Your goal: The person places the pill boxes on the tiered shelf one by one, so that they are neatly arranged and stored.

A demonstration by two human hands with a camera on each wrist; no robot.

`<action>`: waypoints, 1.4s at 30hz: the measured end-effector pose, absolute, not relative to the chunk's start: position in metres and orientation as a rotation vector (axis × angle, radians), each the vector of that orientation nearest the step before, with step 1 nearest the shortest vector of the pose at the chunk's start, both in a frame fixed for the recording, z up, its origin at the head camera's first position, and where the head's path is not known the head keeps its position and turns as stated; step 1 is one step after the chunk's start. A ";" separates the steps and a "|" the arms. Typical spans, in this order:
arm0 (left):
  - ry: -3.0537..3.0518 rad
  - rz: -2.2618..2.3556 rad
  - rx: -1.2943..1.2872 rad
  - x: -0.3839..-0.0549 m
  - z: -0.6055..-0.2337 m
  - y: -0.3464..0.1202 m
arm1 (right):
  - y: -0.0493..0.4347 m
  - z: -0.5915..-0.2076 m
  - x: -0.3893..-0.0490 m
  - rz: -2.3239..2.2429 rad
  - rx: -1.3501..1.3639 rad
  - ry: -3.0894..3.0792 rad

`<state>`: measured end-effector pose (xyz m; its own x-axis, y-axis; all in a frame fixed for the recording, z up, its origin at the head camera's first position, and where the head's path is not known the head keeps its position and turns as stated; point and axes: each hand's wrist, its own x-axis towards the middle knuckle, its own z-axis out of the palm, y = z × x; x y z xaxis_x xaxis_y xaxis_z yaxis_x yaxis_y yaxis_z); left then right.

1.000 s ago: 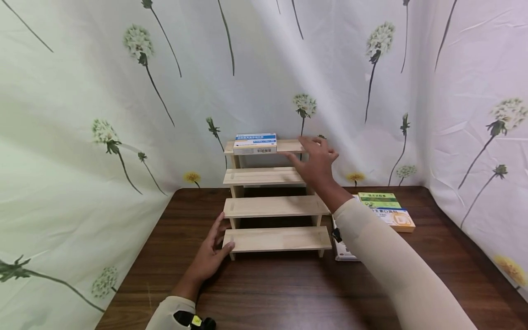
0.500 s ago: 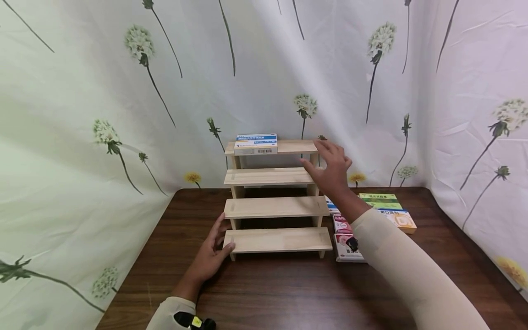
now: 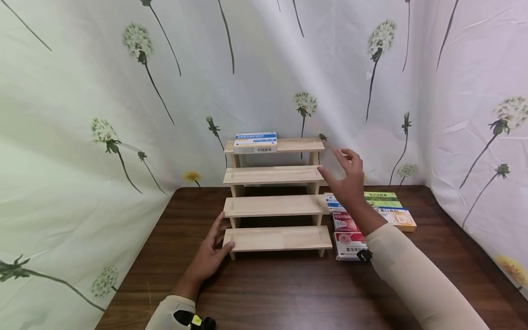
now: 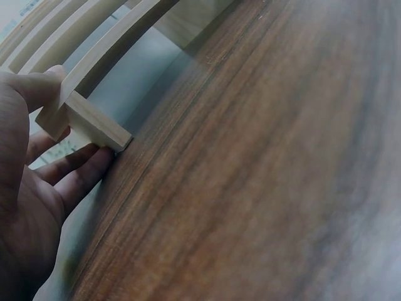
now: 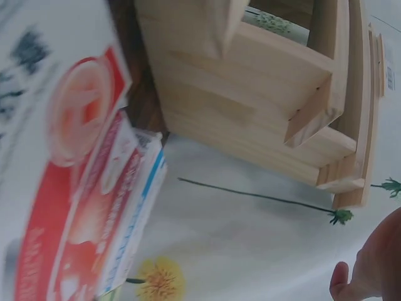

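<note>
right hand (image 3: 348,181): drew back from top shelf | now right of stepped rack (image 3: 274,204) | red boxes (image 3: 348,231) uncovered

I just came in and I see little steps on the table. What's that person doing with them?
A person sits at a dark wooden table with a small wooden step shelf. The left hand rests against the bottom step's left end, thumb on its edge. The right hand hangs open in the air beside the shelf, holding nothing, above some medicine boxes lying on the table. One blue and white box sits on the top step.
</note>
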<state>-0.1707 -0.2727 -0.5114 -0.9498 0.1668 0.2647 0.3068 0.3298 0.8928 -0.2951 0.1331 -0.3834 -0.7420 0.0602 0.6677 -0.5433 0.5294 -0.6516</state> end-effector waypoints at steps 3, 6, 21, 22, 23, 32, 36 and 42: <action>-2.456 -1.700 -0.446 -0.171 -0.512 -0.273 | 0.142 -0.390 -0.292 1.214 0.375 -2.142; -2.458 -1.709 -0.449 -0.171 -0.512 -0.273 | 0.151 -0.394 -0.289 1.230 0.354 -2.162; -2.461 -1.712 -0.445 -0.171 -0.511 -0.272 | 0.198 -0.402 -0.269 1.295 0.161 -2.344; -2.461 -1.712 -0.443 -0.172 -0.511 -0.272 | 0.201 -0.402 -0.267 1.292 0.153 -2.354; -2.461 -1.711 -0.443 -0.172 -0.511 -0.272 | 0.204 -0.403 -0.267 1.287 0.147 -2.365; -2.460 -1.725 -0.436 -0.172 -0.509 -0.273 | 0.233 -0.418 -0.258 1.226 0.120 -2.426; -2.467 -1.720 -0.424 -0.172 -0.510 -0.273 | 0.246 -0.424 -0.255 1.219 0.079 -2.473; -2.469 -1.716 -0.414 -0.171 -0.510 -0.273 | 0.265 -0.430 -0.250 1.209 0.025 -2.522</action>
